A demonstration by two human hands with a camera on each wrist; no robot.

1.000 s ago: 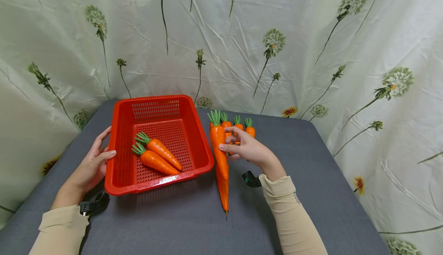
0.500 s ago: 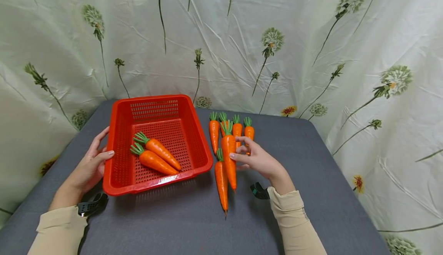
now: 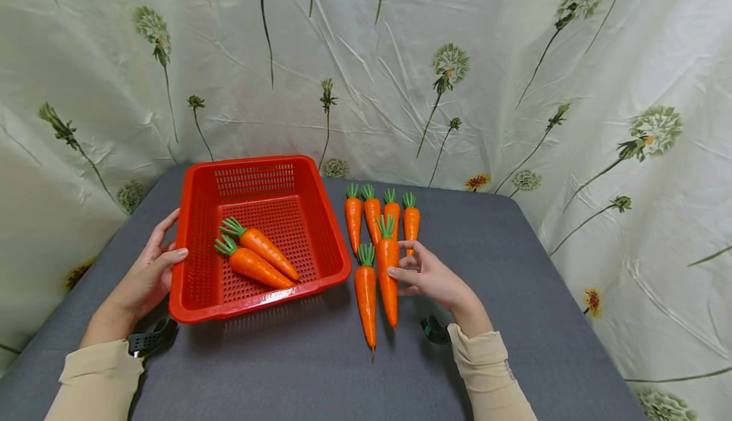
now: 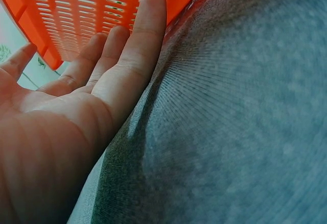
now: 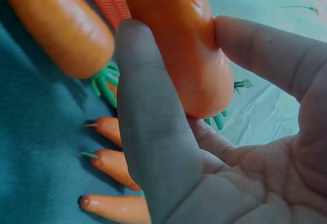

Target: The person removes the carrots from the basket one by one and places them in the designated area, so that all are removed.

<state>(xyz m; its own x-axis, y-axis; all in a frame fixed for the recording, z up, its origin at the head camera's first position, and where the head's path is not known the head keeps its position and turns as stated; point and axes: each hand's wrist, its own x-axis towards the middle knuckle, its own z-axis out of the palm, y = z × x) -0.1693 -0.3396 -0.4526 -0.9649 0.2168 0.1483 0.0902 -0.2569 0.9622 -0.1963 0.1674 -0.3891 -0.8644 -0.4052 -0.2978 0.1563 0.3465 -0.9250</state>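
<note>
My right hand (image 3: 437,281) pinches an orange carrot (image 3: 388,268) with a green top, between thumb and fingers. In the right wrist view the held carrot (image 5: 179,45) shows up close, with the thumb across its near side. Just left of it another carrot (image 3: 366,300) lies on the table, tip towards me. My left hand (image 3: 145,275) rests at the left side of a red plastic basket (image 3: 320,287). Its thumb touches the rim, and in the left wrist view fairly straight fingers (image 4: 135,55) lie against the slotted outer wall. Two carrots (image 3: 265,253) lie inside the basket.
Behind the held carrot, several more carrots (image 3: 353,218) lie side by side, green tops towards the back. A grey cloth (image 3: 515,319) covers the table. A pale curtain (image 3: 377,116) with a dandelion print hangs along the back and sides.
My right hand has carried its carrot right and towards me, away from the basket, to beside the front carrot. The back carrots now show more fully. The left hand and basket stay in place.
</note>
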